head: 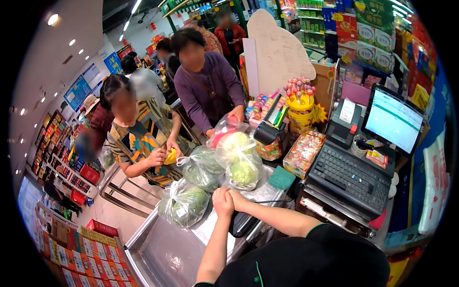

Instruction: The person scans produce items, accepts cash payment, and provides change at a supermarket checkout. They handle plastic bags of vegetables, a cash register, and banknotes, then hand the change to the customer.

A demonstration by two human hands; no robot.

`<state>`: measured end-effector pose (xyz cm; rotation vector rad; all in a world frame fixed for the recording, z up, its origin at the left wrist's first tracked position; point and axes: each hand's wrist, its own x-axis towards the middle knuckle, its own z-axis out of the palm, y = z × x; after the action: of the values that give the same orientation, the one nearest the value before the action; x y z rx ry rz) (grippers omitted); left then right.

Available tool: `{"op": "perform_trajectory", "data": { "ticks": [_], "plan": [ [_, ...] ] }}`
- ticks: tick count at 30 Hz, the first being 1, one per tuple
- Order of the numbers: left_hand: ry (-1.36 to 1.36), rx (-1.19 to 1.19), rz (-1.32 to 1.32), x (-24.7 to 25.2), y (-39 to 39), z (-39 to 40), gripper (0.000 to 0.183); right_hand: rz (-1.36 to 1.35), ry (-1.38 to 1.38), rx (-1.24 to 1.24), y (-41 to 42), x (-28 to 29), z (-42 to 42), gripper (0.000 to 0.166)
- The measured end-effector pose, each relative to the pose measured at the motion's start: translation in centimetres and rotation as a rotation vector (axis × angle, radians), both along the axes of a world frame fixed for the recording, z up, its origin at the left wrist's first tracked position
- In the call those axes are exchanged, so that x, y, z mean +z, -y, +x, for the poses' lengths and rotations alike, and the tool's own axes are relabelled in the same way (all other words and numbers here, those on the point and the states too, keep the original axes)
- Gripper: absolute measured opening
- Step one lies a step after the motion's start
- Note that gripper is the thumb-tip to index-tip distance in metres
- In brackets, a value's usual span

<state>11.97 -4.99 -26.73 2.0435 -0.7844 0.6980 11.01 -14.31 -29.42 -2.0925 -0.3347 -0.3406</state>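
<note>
My left hand and my right hand are clasped together above the metal checkout counter. The right hand's fingers are mostly hidden, and nothing shows in either hand. Just left of them sits a tied clear bag of green vegetables bearing a label. Beyond it lies another tied bag of greens. Straight ahead stands a clear bag with pale green, round vegetables. A customer's hands touch a bag with red contents behind it. A black device rests beneath my wrists.
A second customer holds a yellow item beside a metal rail. To the right are a green cloth, a candy box, a lollipop tub, a black stand-mounted device, a keyboard and a monitor.
</note>
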Motion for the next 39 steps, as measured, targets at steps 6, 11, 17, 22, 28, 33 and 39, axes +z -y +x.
{"op": "perform_trajectory", "data": {
  "ticks": [6, 11, 17, 22, 28, 33, 39],
  "plan": [
    [0.045, -0.057, 0.076, 1.0, 0.2, -0.8, 0.017, 0.155, 0.129, 0.031, -0.4, -2.0, 0.5, 0.015],
    [-0.096, -0.006, 0.056, -0.4, -0.7, 0.0, 0.020, -0.041, -0.038, 0.043, -0.6, -0.8, 0.3, 0.018],
    [-0.206, 0.001, -0.017, -1.0, -0.9, 0.7, 0.023, -0.034, -0.090, 0.005, -0.8, -0.7, 0.2, 0.020],
    [-0.193, 0.007, -0.019, -1.0, -0.9, 0.6, 0.025, -0.065, -0.105, -0.011, -0.9, -1.1, 0.4, 0.019],
    [-0.192, -0.002, -0.025, -1.3, -1.0, 0.6, 0.025, -0.011, -0.045, -0.011, -0.9, -0.9, 0.1, 0.014],
    [-0.202, -0.008, -0.020, -1.2, -0.9, 0.7, 0.025, -0.016, 0.046, 0.005, -0.8, -1.1, 0.5, 0.014],
    [-0.182, -0.013, -0.001, -1.4, -1.0, 0.9, 0.024, -0.025, 0.039, 0.010, -0.8, -0.8, 0.3, 0.014]
  ]
}}
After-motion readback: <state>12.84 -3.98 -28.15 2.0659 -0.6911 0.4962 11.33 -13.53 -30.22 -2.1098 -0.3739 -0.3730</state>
